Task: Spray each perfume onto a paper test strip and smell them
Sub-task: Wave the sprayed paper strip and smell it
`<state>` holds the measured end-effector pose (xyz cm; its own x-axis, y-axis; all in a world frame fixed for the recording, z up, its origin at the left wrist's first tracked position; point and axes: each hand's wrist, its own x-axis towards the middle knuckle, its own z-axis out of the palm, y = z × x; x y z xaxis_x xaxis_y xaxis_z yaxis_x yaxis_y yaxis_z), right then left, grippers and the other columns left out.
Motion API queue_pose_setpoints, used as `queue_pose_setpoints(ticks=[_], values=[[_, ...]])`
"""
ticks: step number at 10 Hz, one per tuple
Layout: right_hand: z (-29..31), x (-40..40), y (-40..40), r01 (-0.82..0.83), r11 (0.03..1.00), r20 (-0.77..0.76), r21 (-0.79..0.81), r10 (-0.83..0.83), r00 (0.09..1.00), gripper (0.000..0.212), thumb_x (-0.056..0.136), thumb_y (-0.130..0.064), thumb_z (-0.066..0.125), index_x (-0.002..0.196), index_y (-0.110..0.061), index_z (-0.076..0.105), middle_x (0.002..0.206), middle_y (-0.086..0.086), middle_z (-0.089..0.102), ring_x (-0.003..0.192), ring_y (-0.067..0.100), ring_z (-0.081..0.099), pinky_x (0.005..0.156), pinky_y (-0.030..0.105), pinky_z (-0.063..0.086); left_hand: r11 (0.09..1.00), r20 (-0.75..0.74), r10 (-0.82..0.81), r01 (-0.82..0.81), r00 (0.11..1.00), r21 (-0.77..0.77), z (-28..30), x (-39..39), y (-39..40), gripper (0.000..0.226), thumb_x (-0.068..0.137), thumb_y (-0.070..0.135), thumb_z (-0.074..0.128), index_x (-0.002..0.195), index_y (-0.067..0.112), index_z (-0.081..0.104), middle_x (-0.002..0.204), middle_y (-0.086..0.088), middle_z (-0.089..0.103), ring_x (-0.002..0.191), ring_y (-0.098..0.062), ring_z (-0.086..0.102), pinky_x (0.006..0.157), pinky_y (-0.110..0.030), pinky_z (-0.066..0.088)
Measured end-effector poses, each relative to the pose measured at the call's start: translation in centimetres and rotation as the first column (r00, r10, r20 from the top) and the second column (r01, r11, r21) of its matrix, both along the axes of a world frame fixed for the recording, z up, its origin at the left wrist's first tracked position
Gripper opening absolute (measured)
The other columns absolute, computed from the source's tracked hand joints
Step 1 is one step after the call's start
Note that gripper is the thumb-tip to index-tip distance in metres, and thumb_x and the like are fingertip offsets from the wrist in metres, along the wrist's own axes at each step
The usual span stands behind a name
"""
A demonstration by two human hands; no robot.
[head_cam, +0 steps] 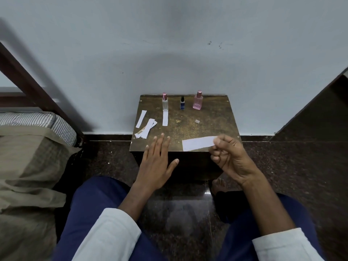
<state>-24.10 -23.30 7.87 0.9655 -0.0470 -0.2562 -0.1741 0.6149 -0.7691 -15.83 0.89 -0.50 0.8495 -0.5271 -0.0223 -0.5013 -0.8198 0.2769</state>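
Your left hand [157, 162] hovers flat over the near left edge of the small worn brown wooden stool [216, 117], fingers straight and slightly spread, thumb out, holding nothing; it looks free to reach for a bottle. Just beyond its fingertips lies a loose pile of white paper strips [146, 129], with one more single white strip [141, 119] angled beside it, likely the spares.

Along the wall side stand three bottles in a row. The tall clear glass bottle with a pink cap [165, 102] has a white strip [165, 118] lying right in front of it, which probably marks that scent. Next come the small dark blue bottle with a black cap [182, 103] and the pink glass bottle with a rose cap [198, 100]; neither has a strip before it. A small grey cap-like bit [197, 121] sits nearer you.

Your right hand [228, 157] pinches one end of a wide white paper test strip [197, 143] between thumb and curled fingers, holding it level above the stool's front edge, ready for a spray.
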Motion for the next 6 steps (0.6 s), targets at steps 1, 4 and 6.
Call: queue_pose_setpoints(ticks=[1, 4, 6], values=[[-3.2, 0.0, -0.9, -0.211, 0.499, -0.305, -0.840, -0.113, 0.946, 0.012, 0.088, -0.010, 0.080, 0.076, -0.013, 0.078, 0.072, 0.008, 0.073, 0.061, 0.012, 0.065, 0.061, 0.029, 0.055, 0.999, -0.049, 0.002, 0.000, 0.999, 0.035, -0.6, 0.5, -0.3, 0.086, 0.105, 0.067, 0.024, 0.172, 0.021, -0.004, 0.181, -0.006, -0.009, 0.167, -0.027, -0.009, 0.133, -0.052, 0.005], [-0.1, -0.2, -0.8, -0.055, 0.993, 0.142, 0.105, 0.040, 0.989, 0.019, 0.076, -0.016, 0.091, 0.075, -0.017, 0.073, 0.069, -0.002, 0.060, 0.055, 0.004, 0.053, 0.050, 0.016, 0.048, 1.000, -0.084, 0.020, -0.019, 0.996, 0.005, 0.1, 1.4, -1.6, 0.085, 0.106, 0.066, 0.026, 0.172, 0.022, -0.007, 0.180, -0.004, -0.014, 0.166, -0.025, -0.015, 0.132, -0.050, -0.004], [-3.2, 0.2, -3.2, -0.092, 0.757, -0.218, -0.646, -0.068, 0.974, 0.016, 0.083, -0.004, 0.082, 0.074, -0.016, 0.075, 0.065, 0.003, 0.068, 0.055, 0.011, 0.063, 0.054, 0.024, 0.053, 0.999, 0.034, -0.029, 0.028, 0.999, 0.022, 0.5, 1.3, -1.9, 0.091, 0.100, 0.078, 0.010, 0.171, 0.025, -0.009, 0.180, -0.003, -0.016, 0.166, -0.025, -0.015, 0.130, -0.048, -0.007]])
